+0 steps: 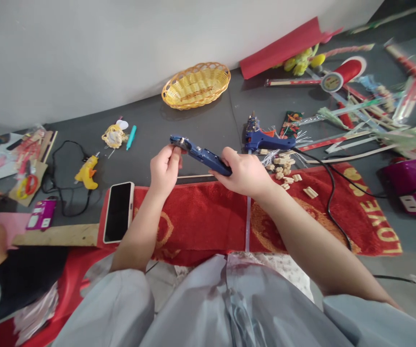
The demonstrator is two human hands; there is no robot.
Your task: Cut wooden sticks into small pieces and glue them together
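Nearest me, a red towel (208,217) lies along the tabletop (146,115) edge, a phone (118,212) on its left end. Above, my right hand (246,171) grasps a blue tool (205,157) by its right end; my left hand (164,169) has its fingers pinched together at the other end, on what I cannot tell. Beyond, right, lie beige pieces (283,169), then a blue glue gun (269,141); farthest, 1 yellow basket (196,89) by the wall (85,48).

Oval wicker basket (196,87), white-edged phone (118,212)
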